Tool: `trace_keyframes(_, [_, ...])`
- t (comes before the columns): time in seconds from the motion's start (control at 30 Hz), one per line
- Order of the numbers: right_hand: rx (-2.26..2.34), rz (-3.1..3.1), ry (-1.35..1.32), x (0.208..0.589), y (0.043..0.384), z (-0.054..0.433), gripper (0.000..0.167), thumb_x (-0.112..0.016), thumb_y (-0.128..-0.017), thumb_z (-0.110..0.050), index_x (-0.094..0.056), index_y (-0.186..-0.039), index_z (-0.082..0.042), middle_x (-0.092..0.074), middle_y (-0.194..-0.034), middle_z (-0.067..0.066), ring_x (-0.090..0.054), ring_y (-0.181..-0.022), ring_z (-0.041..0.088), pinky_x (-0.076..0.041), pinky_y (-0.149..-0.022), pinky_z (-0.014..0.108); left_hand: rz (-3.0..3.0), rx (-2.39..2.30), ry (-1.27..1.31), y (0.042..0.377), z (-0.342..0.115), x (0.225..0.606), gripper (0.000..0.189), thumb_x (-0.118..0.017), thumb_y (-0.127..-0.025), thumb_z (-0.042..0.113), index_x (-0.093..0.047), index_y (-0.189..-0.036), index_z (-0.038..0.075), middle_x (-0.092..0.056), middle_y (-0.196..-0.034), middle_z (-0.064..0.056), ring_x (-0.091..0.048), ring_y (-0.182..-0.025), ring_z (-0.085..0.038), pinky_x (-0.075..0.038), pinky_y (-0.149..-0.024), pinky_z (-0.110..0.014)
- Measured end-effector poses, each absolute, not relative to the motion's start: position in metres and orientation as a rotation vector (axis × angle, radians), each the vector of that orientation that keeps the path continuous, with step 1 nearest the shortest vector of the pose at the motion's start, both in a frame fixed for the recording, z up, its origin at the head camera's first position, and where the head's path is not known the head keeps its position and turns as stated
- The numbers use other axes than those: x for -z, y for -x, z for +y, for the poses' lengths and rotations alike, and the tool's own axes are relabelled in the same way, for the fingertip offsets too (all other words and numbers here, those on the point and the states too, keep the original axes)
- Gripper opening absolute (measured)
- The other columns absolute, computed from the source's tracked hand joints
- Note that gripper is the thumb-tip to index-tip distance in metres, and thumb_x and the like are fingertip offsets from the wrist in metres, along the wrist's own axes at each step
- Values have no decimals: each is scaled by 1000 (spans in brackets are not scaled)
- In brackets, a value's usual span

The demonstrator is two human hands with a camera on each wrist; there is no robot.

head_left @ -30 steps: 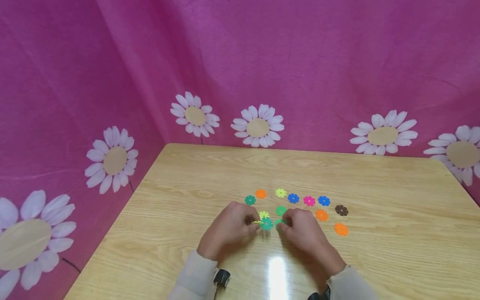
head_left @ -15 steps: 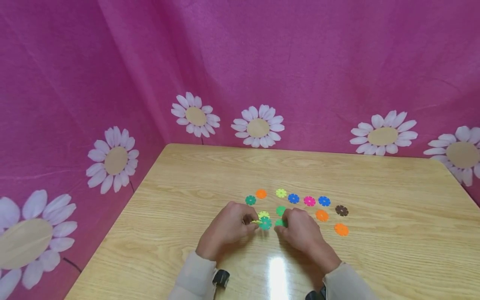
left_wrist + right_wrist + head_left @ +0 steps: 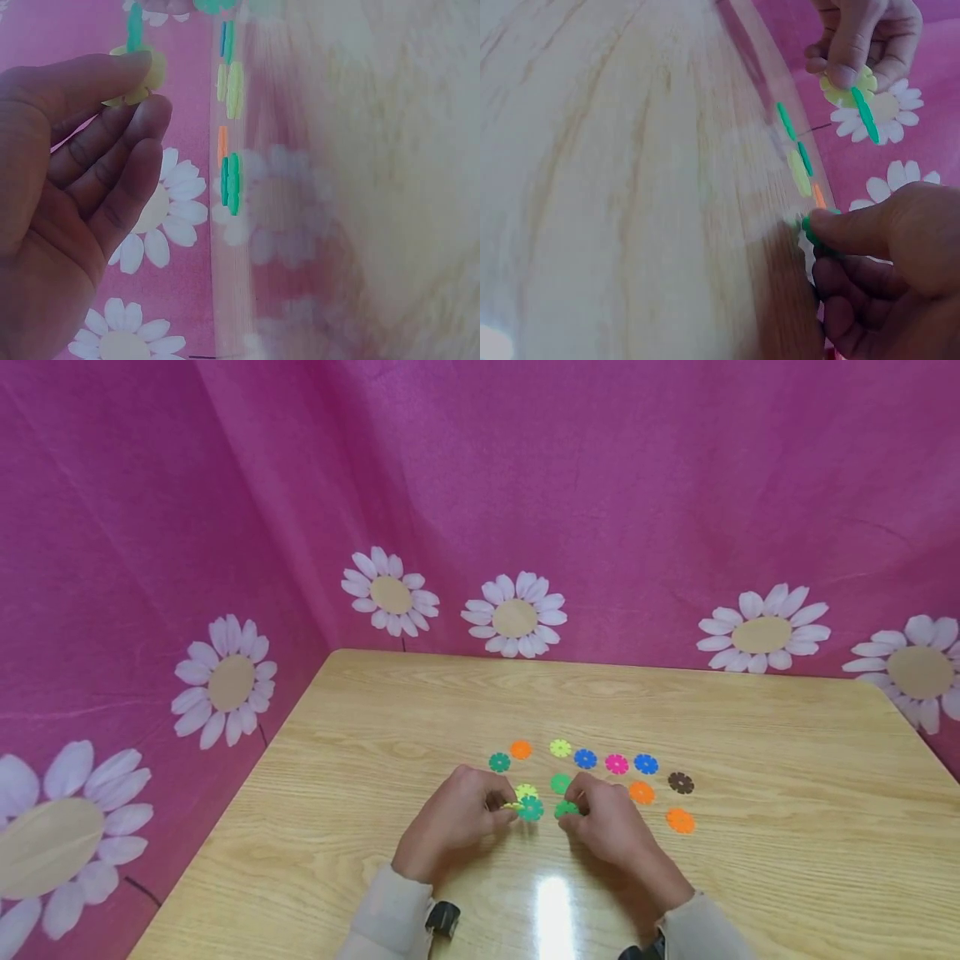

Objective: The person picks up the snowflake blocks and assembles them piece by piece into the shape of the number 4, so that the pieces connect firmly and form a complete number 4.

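Note:
My left hand [image 3: 461, 810] pinches a thin yellow notched disc [image 3: 155, 73] between thumb and fingers. A green notched disc [image 3: 531, 808] is joined to it at an angle, seen edge-on in the right wrist view. My right hand [image 3: 611, 818] pinches another green notched disc [image 3: 566, 809] by its edge, to the right of the joined pair and apart from it. Thumb and fingers cover part of this disc [image 3: 810, 227]. Just beyond the hands a yellow disc [image 3: 527, 791] and a green disc [image 3: 560, 783] lie flat on the table.
More notched discs lie loosely across the wooden table [image 3: 420, 710]: a dark green disc [image 3: 499, 762], an orange disc [image 3: 521, 749], a pink disc [image 3: 617, 764], a brown disc [image 3: 681, 782] and several others. A pink flowered curtain [image 3: 600, 485] borders the back and left.
The right hand's fingertips have shifted slightly right, and more of its green disc shows. The left hand stays nearly still with its joined discs; the green one tips a little left.

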State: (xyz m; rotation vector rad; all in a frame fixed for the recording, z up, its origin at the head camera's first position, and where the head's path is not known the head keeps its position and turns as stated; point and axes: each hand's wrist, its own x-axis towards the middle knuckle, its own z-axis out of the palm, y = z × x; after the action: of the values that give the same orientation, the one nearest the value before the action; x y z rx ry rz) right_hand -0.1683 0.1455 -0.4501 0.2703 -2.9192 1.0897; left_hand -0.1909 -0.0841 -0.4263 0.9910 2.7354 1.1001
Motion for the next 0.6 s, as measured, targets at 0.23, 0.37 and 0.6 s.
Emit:
trace_keyframes(0.23, [-1230,-2850,-331,451,166,155,14,-80,-81,-4,-70,-90,-9,-61,-75,-4,-53,-71,14,-48,-66,32,2718,-1095,-975,190,-81,426,4,-80,-84,9,-78,-83,13,-65,-75,15,-58,-67,0,-50,-67,-20])
trace_keyframes(0.37, [-1302,-2832,-311,447,163,158,11,-78,-85,-4,-71,-91,-10,-63,-77,-6,-53,-71,13,-46,-64,29,2720,-1084,-979,190,-80,426,5,-80,-84,9,-78,-83,13,-65,-75,15,-58,-67,0,-50,-67,-19])
trace_keyframes(0.6, [-1382,-2796,-314,440,158,159,11,-76,-87,-3,-71,-90,-13,-63,-77,-6,-52,-71,16,-44,-61,27,2725,-1059,-995,190,-76,425,8,-80,-85,11,-77,-78,14,-68,-80,13,-59,-71,1,-50,-70,-20])
